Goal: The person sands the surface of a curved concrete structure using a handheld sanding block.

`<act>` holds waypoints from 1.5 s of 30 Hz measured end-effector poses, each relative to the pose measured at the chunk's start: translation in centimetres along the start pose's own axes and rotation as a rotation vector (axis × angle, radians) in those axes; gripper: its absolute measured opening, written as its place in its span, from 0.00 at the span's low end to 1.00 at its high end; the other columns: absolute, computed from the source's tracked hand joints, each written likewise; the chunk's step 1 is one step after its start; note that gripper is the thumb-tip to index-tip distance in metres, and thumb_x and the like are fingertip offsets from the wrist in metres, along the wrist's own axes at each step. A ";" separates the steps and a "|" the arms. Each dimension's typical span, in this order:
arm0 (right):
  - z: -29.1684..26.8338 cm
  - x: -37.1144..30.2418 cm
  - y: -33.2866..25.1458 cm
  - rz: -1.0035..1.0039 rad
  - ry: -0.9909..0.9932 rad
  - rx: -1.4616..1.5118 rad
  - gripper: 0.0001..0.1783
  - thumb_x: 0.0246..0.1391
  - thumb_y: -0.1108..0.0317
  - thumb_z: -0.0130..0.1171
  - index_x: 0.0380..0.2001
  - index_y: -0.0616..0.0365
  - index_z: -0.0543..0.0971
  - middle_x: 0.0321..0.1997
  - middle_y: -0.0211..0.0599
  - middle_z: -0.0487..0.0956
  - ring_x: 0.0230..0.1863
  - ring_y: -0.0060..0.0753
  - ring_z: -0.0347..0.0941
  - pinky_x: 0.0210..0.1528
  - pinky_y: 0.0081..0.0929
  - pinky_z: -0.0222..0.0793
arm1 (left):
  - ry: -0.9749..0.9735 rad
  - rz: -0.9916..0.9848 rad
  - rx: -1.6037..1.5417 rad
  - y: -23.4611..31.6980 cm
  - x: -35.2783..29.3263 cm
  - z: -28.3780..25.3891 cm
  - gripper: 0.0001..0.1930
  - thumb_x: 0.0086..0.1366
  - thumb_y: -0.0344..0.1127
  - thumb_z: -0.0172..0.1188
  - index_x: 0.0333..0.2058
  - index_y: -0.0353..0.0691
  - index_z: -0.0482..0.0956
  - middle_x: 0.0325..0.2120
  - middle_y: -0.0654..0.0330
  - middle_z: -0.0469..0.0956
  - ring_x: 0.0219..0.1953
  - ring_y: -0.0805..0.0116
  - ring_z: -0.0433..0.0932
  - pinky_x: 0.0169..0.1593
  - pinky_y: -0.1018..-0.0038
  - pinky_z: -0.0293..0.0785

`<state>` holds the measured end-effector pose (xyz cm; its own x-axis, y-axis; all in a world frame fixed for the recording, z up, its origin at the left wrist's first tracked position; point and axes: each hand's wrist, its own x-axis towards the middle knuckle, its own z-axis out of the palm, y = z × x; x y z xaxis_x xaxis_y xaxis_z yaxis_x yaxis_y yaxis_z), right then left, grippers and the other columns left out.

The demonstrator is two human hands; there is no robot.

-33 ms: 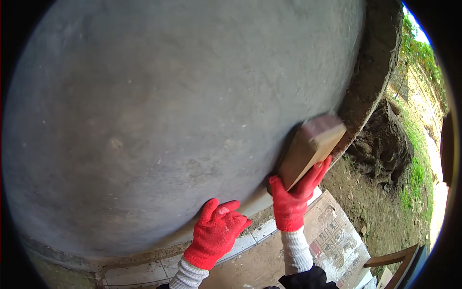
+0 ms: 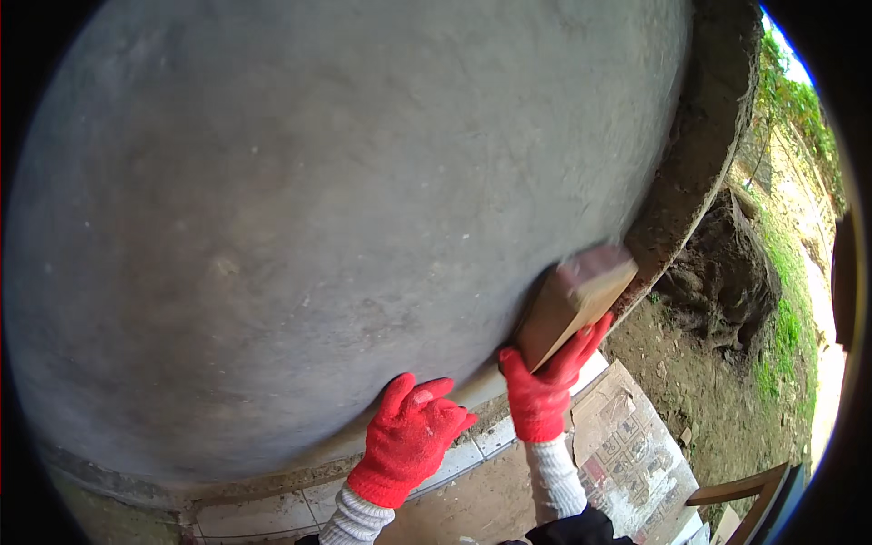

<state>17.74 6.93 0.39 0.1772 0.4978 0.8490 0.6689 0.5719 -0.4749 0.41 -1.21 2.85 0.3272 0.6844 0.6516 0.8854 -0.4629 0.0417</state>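
Observation:
A wooden block (image 2: 568,316) with a reddish-brown band at its far end lies tilted against a smooth grey curved wall (image 2: 300,227), close to the wall's right edge. My right hand (image 2: 542,391), in a red knitted glove, grips the block's near end, thumb on the left side and fingers along the right. Lower and further left, my left hand (image 2: 409,445) wears a matching red glove. Its fingers are loosely bent and apart beside the lower part of the wall, and nothing is in them. The block's face toward the wall is hidden.
A rough brown rim (image 2: 695,154) borders the wall on the right. White tiles (image 2: 259,516) run along its foot. A stained board (image 2: 640,454) lies below my right hand. Beyond are a dark stump-like lump (image 2: 722,272), grass, and a wooden frame (image 2: 749,490).
My right hand and the block have slid a little down and to the left along the wall. My left hand stays in place.

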 end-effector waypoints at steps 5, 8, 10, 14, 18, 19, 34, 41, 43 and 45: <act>0.6 -12.2 5.4 0.045 -0.159 0.029 0.76 0.29 0.63 0.80 0.72 0.33 0.34 0.72 0.68 0.39 0.70 0.77 0.44 0.62 0.59 0.58 | 0.002 0.032 -0.081 0.7 0.7 0.1 0.12 0.46 0.39 0.73 0.27 0.53 0.77 0.25 0.76 0.78 0.45 0.69 0.75 0.57 0.58 0.59; 0.2 -7.7 3.4 0.082 -0.155 0.050 0.74 0.30 0.64 0.79 0.72 0.33 0.35 0.72 0.67 0.41 0.69 0.75 0.48 0.62 0.57 0.60 | 0.026 0.032 -0.061 0.3 0.0 0.2 0.12 0.46 0.38 0.73 0.27 0.53 0.77 0.25 0.76 0.79 0.45 0.69 0.75 0.57 0.58 0.59; -0.1 -2.2 1.0 0.077 -0.055 -0.019 0.71 0.30 0.66 0.78 0.72 0.36 0.40 0.73 0.62 0.43 0.69 0.71 0.50 0.62 0.54 0.60 | 0.033 -0.004 -0.057 -0.1 -0.3 0.3 0.12 0.45 0.38 0.73 0.27 0.53 0.77 0.26 0.75 0.79 0.45 0.69 0.75 0.57 0.58 0.59; -0.7 1.9 -0.6 0.071 -0.008 -0.063 0.71 0.29 0.66 0.78 0.72 0.36 0.41 0.73 0.61 0.44 0.70 0.70 0.49 0.63 0.54 0.58 | 0.029 -0.039 -0.071 0.1 -0.3 0.1 0.12 0.46 0.37 0.73 0.28 0.53 0.78 0.26 0.75 0.80 0.45 0.69 0.76 0.57 0.58 0.58; 0.5 -4.9 2.2 0.101 -0.064 -0.020 0.74 0.28 0.66 0.79 0.72 0.35 0.37 0.73 0.61 0.41 0.70 0.72 0.46 0.64 0.56 0.58 | 0.017 -0.031 -0.101 0.2 -0.1 0.1 0.10 0.47 0.37 0.72 0.27 0.54 0.78 0.26 0.74 0.79 0.45 0.68 0.77 0.57 0.59 0.58; 0.6 -7.5 3.3 0.076 -0.094 0.004 0.75 0.28 0.65 0.79 0.72 0.35 0.35 0.73 0.61 0.41 0.70 0.72 0.46 0.63 0.56 0.58 | 0.021 -0.018 -0.118 0.5 0.1 0.1 0.10 0.47 0.37 0.71 0.27 0.54 0.78 0.25 0.74 0.79 0.45 0.68 0.77 0.57 0.60 0.58; 0.2 -2.2 0.9 0.011 -0.030 0.002 0.73 0.28 0.65 0.79 0.72 0.35 0.39 0.72 0.67 0.43 0.69 0.75 0.49 0.62 0.57 0.59 | -0.026 0.000 -0.042 -0.1 -0.1 -0.1 0.09 0.46 0.39 0.72 0.25 0.53 0.79 0.25 0.75 0.79 0.44 0.70 0.75 0.57 0.58 0.57; 0.3 -9.0 4.2 0.067 -0.151 -0.012 0.76 0.27 0.65 0.80 0.72 0.36 0.35 0.72 0.66 0.42 0.68 0.75 0.50 0.61 0.57 0.60 | -0.005 0.020 -0.050 0.1 0.1 0.4 0.08 0.46 0.40 0.71 0.23 0.54 0.79 0.25 0.75 0.79 0.45 0.70 0.76 0.56 0.58 0.58; 0.3 -3.5 1.2 0.060 -0.101 -0.001 0.75 0.28 0.67 0.80 0.72 0.36 0.37 0.71 0.67 0.43 0.67 0.75 0.52 0.59 0.55 0.62 | 0.002 -0.017 -0.049 -0.3 -0.4 0.4 0.08 0.46 0.40 0.71 0.23 0.53 0.79 0.25 0.75 0.79 0.45 0.70 0.75 0.57 0.59 0.58; -0.5 0.0 -0.4 0.047 -0.070 -0.050 0.74 0.28 0.67 0.80 0.72 0.36 0.37 0.71 0.67 0.44 0.67 0.75 0.52 0.59 0.55 0.63 | -0.014 -0.017 -0.066 0.1 -0.1 0.0 0.08 0.51 0.40 0.69 0.25 0.52 0.76 0.28 0.72 0.78 0.47 0.69 0.75 0.59 0.60 0.59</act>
<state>17.85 6.41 0.68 0.1595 0.5685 0.8071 0.6968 0.5143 -0.5000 0.42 -1.31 2.73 0.3170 0.7003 0.6396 0.8676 -0.4866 0.1028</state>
